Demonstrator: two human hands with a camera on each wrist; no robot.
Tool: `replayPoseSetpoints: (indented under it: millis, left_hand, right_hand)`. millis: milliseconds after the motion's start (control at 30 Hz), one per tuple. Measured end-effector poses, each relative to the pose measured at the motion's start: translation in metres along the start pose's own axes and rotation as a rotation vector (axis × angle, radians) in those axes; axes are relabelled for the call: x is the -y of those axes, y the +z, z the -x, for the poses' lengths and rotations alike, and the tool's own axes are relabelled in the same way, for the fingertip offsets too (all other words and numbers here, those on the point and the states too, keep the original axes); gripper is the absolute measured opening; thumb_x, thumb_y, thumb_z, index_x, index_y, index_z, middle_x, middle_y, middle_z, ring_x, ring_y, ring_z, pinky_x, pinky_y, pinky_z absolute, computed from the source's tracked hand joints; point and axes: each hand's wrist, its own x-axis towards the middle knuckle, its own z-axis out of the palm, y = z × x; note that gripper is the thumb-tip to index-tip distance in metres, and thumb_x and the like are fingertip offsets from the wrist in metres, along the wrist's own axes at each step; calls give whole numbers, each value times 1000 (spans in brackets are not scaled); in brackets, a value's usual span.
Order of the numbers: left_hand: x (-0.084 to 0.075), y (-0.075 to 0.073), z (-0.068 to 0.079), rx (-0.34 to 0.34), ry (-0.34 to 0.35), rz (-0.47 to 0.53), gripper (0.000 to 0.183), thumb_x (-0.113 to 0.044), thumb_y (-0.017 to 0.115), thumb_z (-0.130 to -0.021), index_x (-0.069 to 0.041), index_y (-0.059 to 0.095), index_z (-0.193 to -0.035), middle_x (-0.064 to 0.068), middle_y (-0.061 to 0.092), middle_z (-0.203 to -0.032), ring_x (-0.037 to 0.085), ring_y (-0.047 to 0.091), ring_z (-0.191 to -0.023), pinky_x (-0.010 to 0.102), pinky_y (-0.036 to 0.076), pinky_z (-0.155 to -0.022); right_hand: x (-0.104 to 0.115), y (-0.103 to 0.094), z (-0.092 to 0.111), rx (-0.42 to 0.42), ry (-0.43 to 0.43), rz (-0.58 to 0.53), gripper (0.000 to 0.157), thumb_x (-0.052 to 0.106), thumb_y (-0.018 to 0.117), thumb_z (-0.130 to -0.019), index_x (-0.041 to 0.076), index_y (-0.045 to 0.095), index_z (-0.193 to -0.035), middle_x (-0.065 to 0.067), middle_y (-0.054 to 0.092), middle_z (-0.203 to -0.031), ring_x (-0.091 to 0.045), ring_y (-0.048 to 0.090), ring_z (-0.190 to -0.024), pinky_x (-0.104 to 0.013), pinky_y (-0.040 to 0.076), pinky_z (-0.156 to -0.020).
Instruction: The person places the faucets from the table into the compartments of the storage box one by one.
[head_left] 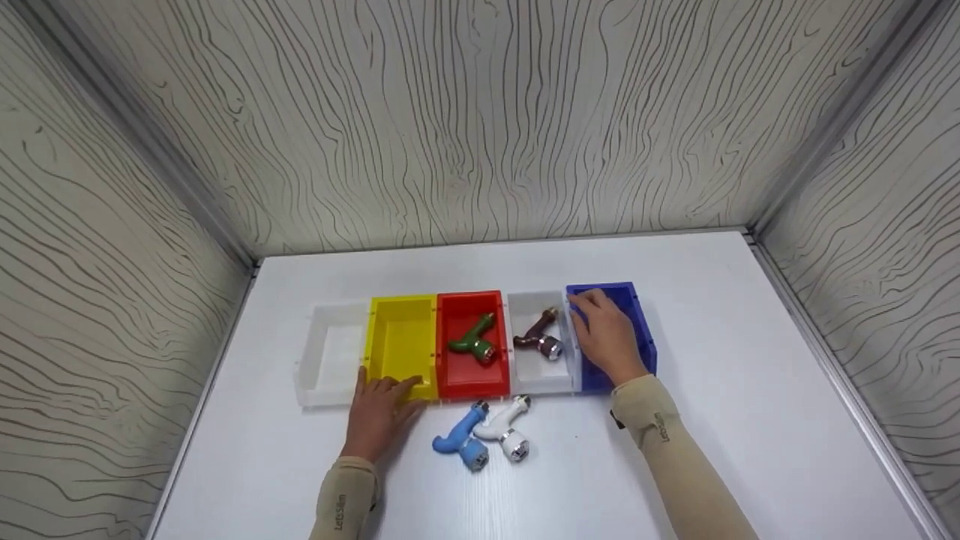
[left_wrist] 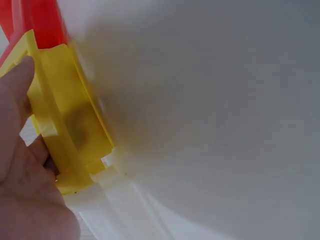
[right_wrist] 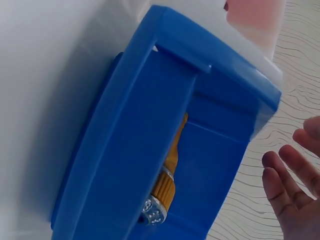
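Observation:
My left hand (head_left: 375, 416) holds the front edge of the yellow bin (head_left: 405, 341), thumb and fingers on either side of its wall in the left wrist view. Over the blue bin (head_left: 637, 319) my right hand (head_left: 607, 337) hovers with loosely bent fingers and nothing between them. A gold-coloured faucet (right_wrist: 167, 185) lies inside the blue bin, partly covered by the bin's wall in the right wrist view; in the head view my hand hides it. The red bin (head_left: 472, 382) holds a green faucet (head_left: 474, 341), and a dark red faucet (head_left: 538, 337) lies in the white bin (head_left: 540, 379).
On the white table (head_left: 712, 337), before the red bin, a light blue faucet (head_left: 461, 439) and a white faucet (head_left: 504, 429) lie close together. A clear white bin (head_left: 341, 352) ends the row at left. Wood-grain panels (head_left: 480, 127) enclose the table's back and sides.

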Motion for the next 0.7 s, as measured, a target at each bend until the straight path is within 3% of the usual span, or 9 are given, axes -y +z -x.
replayPoseSetpoints:
  millis: [133,333,533,700]
  left_hand:
    - [-10,3,-1,19,21,-32,46,-49,71,-95,-31,68,-137,0,72,-111,26,62,-115,59,11,-131]
    - [-23,7,-2,23,54,-42,48,-48,69,-97,-30,65,-141,3,72,-114,30,62,-117,61,12,-130]
    - [-33,10,-4,22,77,-65,50,-50,65,-99,-30,62,-145,3,73,-117,29,63,-119,61,13,-130]
    - [-35,12,-5,47,97,-49,54,-49,63,-100,-28,56,-150,2,70,-129,28,60,-128,60,12,-131]
  right_hand:
    - [-7,5,-3,16,-5,44,39,20,67,-101,6,66,-137,-17,65,-127,-35,69,-98,-55,59,-86]
    - [-20,7,-2,57,22,63,45,18,69,-99,-1,63,-140,-20,62,-139,-41,68,-113,-57,57,-96]
    - [-39,5,-1,44,31,31,38,12,69,-96,-1,68,-132,-18,66,-134,-41,71,-102,-56,59,-93]
    - [-49,9,2,-2,37,7,38,10,70,-94,-2,69,-130,-18,67,-132,-43,70,-107,-57,57,-96]
